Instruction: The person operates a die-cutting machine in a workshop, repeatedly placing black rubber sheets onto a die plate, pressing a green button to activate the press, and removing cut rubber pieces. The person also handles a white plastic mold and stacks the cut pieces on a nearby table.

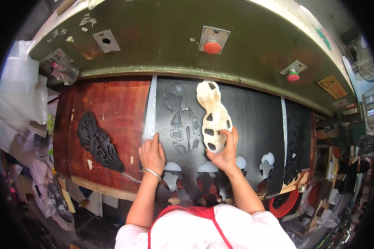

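A cream, sole-shaped cutting die (pixel 214 108) with several openings rests on a black sheet (pixel 257 120) of rubber-like material. My right hand (pixel 225 154) grips its near end, thumb on one side and fingers on the other. To its left, a sole-shaped cut pattern (pixel 183 128) shows in the sheet. My left hand (pixel 152 157) lies on the sheet's left part, index finger stretched forward, holding nothing. Sole-shaped holes run along the sheet's near edge, which hangs over the board. Black cut-out sole pieces (pixel 97 141) lie piled at the left.
A green press beam (pixel 162 45) with red buttons (pixel 212 47) spans the far side. Under the sheet lies a reddish-brown board (pixel 124 108). More black cut pieces (pixel 294 153) are at the right, above a red round container (pixel 284 203). Plastic bags (pixel 45 186) hang at the left.
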Demonstrator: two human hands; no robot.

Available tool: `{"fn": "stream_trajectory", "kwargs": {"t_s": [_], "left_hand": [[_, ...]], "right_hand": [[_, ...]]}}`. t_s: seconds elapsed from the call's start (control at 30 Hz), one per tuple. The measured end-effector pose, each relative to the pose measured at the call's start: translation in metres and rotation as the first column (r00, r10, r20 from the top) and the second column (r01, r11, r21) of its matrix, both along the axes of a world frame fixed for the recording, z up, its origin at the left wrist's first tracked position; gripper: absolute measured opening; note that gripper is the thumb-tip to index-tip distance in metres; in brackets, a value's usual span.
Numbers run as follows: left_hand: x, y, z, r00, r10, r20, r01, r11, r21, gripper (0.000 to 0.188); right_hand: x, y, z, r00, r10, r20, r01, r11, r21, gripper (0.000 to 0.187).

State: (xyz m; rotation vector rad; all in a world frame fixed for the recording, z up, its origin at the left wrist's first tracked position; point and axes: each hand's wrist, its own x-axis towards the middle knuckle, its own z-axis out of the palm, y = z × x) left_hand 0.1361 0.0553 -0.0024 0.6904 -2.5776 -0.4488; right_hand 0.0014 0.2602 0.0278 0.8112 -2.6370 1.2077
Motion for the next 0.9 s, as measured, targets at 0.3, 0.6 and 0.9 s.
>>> {"fn": "stream_trajectory", "kwargs": {"t_s": [0.3, 0.6, 0.9], "left_hand": [[-0.052, -0.042, 0.013, 0.993, -0.064, -0.100, 0.086, 0.968, 0.234, 0.032], [-0.069, -0.036, 0.004, 0.974, 0.119, 0.194, -0.140, 0.985, 0.101, 0.030], [-0.110, -0.052, 0.003, 0.971, 0.196, 0.139, -0.212, 0.971, 0.108, 0.029]], "right_hand": [[-0.111, 0.023, 0.027, 0.959, -0.175, 0.221, 0.236, 0.927, -0.292, 0.088], [-0.255, 0.048, 0.075, 0.725, -0.592, -0.352, 0.569, 0.803, -0.179, 0.088], [-0.234, 0.127, 0.035, 0.761, -0.444, -0.473, 0.576, 0.798, 0.178, 0.084]]}}
